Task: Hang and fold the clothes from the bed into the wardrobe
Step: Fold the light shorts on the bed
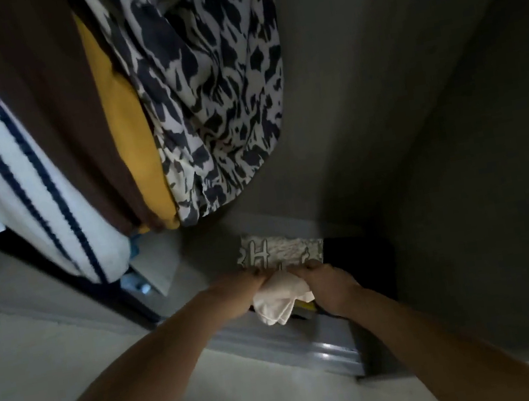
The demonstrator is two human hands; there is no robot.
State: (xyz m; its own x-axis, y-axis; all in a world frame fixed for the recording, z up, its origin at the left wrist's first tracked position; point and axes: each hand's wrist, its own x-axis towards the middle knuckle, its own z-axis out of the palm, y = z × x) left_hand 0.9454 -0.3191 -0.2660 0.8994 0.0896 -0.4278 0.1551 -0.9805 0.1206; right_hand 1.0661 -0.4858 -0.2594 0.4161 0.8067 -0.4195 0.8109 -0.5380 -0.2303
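At the left edge of the wardrobe hang a white striped garment (8, 164), a brown one (44, 107), a yellow one (128, 135) and a black-and-white patterned dress (209, 80). Lower down, both bare forearms reach forward into the wardrobe's bottom. The left hand (239, 291) and the right hand (327, 280) are each curled round a folded white cloth (278, 298), gripping it between them, just in front of a folded printed garment (281, 249) lying on the wardrobe floor (215, 249).

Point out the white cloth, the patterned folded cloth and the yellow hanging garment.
white cloth (280, 300), head view, on its bunched middle.
patterned folded cloth (280, 251), head view, on its top face.
yellow hanging garment (130, 124), head view, on its visible strip.
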